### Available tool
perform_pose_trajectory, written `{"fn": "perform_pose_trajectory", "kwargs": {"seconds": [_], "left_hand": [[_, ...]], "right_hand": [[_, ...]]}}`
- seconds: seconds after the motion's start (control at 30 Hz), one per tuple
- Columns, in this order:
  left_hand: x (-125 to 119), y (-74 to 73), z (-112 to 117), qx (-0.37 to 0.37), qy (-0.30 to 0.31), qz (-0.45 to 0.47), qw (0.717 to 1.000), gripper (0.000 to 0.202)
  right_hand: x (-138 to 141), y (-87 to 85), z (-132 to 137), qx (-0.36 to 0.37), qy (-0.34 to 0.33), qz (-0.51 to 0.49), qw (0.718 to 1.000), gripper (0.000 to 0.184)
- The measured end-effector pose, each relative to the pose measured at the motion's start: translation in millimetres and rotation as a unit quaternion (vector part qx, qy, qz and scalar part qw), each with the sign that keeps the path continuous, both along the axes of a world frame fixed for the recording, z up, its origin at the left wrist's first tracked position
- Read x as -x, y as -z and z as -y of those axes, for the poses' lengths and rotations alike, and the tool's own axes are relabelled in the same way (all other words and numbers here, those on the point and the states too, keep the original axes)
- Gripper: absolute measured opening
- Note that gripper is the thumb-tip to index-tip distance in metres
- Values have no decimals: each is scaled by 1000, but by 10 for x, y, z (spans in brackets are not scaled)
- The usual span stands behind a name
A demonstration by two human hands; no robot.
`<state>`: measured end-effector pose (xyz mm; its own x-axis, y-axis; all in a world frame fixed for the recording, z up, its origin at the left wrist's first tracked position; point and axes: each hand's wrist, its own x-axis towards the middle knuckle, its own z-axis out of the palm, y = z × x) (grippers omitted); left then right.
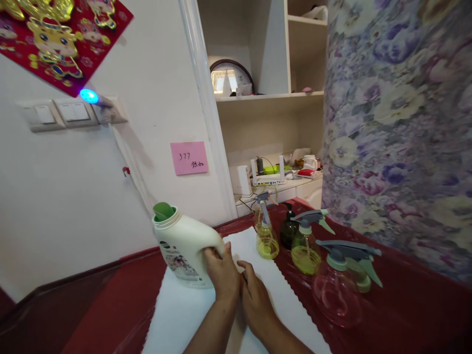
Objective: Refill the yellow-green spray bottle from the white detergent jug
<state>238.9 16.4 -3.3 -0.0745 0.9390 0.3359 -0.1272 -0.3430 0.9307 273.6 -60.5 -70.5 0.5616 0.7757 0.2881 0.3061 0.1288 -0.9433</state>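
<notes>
A white detergent jug [180, 248] with a green spout in its open top stands tilted on a white mat [287, 300]. My left hand [222, 273] is closed around the jug's handle on its right side. My right hand [256, 295] lies flat on the mat right beside the left hand, fingers stretched toward the jug's base and holding nothing. To the right stand a small yellow spray bottle [267, 238], a dark pump bottle [288, 232], a yellow-green spray bottle [306, 251] and a clear pink spray bottle [337, 292].
The mat lies on a red table cover [413, 305]. A floral cloth [398, 123] hangs close on the right. The white wall [73, 196] carries switches [73, 113] and a pink note [189, 158]. Shelves with a router [268, 172] stand behind.
</notes>
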Motion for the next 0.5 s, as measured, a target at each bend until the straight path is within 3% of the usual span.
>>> {"fn": "perform_pose_trajectory", "kwargs": {"seconds": [0.2,0.5], "left_hand": [[-13,-18,-46,-5,43,6,999,25],[159,-11,-178,-22,94,-48,994,23]], "right_hand": [[5,22,-30,12,12,4,1000,40],[21,-15,-19,26,-4,-1,1000,41]]}}
